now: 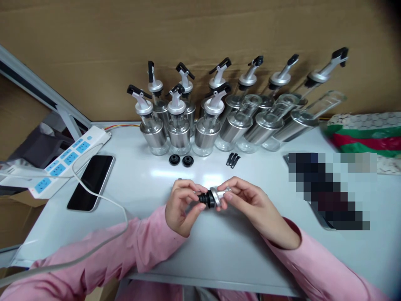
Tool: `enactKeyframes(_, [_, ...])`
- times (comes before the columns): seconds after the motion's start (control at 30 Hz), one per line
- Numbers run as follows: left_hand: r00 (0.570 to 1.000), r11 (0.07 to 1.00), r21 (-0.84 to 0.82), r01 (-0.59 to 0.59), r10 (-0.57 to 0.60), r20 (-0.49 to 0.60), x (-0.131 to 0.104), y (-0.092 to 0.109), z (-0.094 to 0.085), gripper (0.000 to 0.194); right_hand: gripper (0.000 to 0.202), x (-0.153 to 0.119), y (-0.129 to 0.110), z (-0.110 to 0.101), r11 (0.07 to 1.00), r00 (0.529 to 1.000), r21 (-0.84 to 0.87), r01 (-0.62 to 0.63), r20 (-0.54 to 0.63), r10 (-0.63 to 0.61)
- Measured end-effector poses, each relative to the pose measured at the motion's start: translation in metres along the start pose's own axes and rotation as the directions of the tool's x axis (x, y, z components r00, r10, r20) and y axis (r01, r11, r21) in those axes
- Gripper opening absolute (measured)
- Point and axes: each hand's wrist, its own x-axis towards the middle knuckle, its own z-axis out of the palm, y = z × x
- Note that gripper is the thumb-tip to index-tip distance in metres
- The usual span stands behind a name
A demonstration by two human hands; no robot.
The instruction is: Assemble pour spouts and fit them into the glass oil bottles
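Your left grip (184, 207) pinches the black end of a pourer (215, 197), your right grip (250, 200) its silver end; no lever shows on it. Past your grips, two black stoppers (174, 160) and three black levers (233, 160) lie loose on the white counter (219, 251). Farther out, nine capped bottles (207, 133) look done; three open bottles (235, 125) do not. Behind stands brown cardboard (94, 54).

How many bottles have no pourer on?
3, all at the right end of the front row: left bottle, middle bottle, right bottle. I see no others, though the back row is partly hidden.
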Motion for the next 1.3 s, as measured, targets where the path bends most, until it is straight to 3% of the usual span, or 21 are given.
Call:
enactKeyframes(0.2, [0.995, 0.976, 0.198, -0.091, 0.095, -0.015, -0.002, 0.001, -0.003, 0.020, 0.023, 0.000, -0.002, -0.002, 0.997, 0.996, 0.038, -0.061, 0.063, 0.058])
enactKeyframes(0.47, [0.991, 0.968, 0.208, -0.137, 0.133, 0.033, -0.003, 0.011, -0.004, 0.019, 0.035, 0.001, 0.003, 0.002, 0.968, 0.956, 0.133, -0.212, 0.234, 0.178])
enactKeyframes(0.67, [0.981, 0.953, 0.235, -0.192, 0.179, 0.074, 0.001, 0.011, -0.007, 0.016, 0.031, 0.000, 0.007, 0.004, 0.965, 0.964, 0.175, -0.198, 0.212, 0.159])
enactKeyframes(0.9, [0.970, 0.935, 0.261, -0.241, 0.222, 0.101, 0.002, 0.012, -0.007, 0.028, 0.030, 0.001, 0.005, 0.000, 0.964, 0.954, 0.174, -0.202, 0.257, 0.154])
enactKeyframes(0.97, [0.981, 0.945, 0.266, -0.192, 0.177, 0.081, 0.001, 0.012, -0.007, 0.025, 0.030, 0.000, 0.004, 0.000, 0.964, 0.955, 0.177, -0.196, 0.256, 0.147])
enactKeyframes(1.1, [0.997, 0.987, 0.162, 0.015, -0.027, 0.073, -0.003, 0.011, -0.006, 0.016, 0.029, -0.001, -0.001, 0.001, 0.979, 0.976, 0.137, -0.154, 0.175, 0.129])
enactKeyframes(1.23, [0.987, 0.996, 0.083, 0.016, -0.029, 0.158, -0.008, 0.011, 0.001, 0.015, 0.030, -0.002, -0.006, 0.001, 0.997, 0.989, 0.024, -0.068, 0.131, 0.065])
enactKeyframes(1.3, [0.994, 0.997, 0.071, 0.007, -0.015, 0.111, -0.007, 0.011, 0.004, 0.016, 0.029, -0.003, -0.008, 0.002, 1.000, 0.990, -0.009, -0.028, 0.134, 0.029])
